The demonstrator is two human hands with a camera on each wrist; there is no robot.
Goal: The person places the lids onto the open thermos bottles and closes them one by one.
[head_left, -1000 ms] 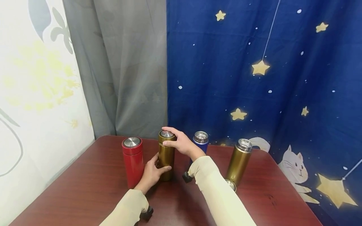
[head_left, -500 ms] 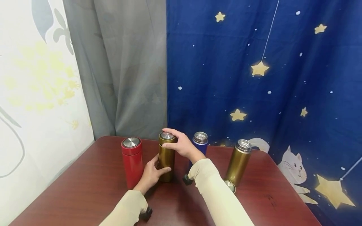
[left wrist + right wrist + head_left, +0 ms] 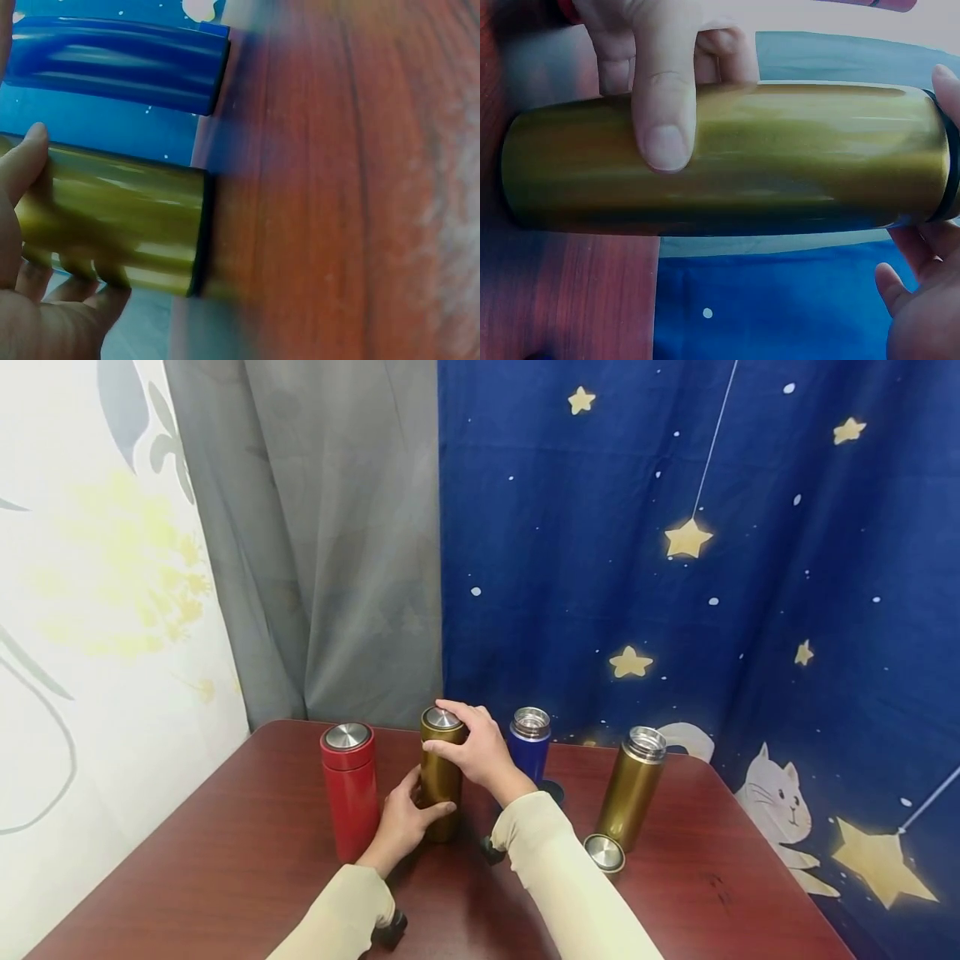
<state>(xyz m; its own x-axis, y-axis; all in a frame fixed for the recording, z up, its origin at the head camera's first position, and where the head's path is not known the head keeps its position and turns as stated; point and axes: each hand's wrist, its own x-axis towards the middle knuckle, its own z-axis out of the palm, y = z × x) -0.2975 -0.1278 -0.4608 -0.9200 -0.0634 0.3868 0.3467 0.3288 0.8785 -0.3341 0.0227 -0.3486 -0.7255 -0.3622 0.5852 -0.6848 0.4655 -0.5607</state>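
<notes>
A gold thermos [image 3: 442, 781] stands upright on the table between both hands. My left hand [image 3: 403, 825] grips its lower body from the left, thumb across the front and fingers behind. At the top, my right hand [image 3: 480, 750] holds the silver-topped lid [image 3: 441, 719] between thumb and fingers. In the right wrist view the left thumb [image 3: 666, 112] lies along the gold body, and a black band [image 3: 946, 161] shows below the lid. The left wrist view shows the lower gold body [image 3: 135, 217] with the left fingers curled round it.
A capped red thermos [image 3: 352, 797] stands close left of the left hand. Behind the right wrist is an uncapped blue thermos [image 3: 529, 756], with a dark round piece [image 3: 553, 791] beside it. Further right stands an uncapped gold thermos [image 3: 632, 797], its loose lid [image 3: 604, 852] in front.
My right hand has turned slightly at the lid, and its forearm has swung a little left. More of the blue thermos and the loose lid now shows. The left hand keeps its grip.
</notes>
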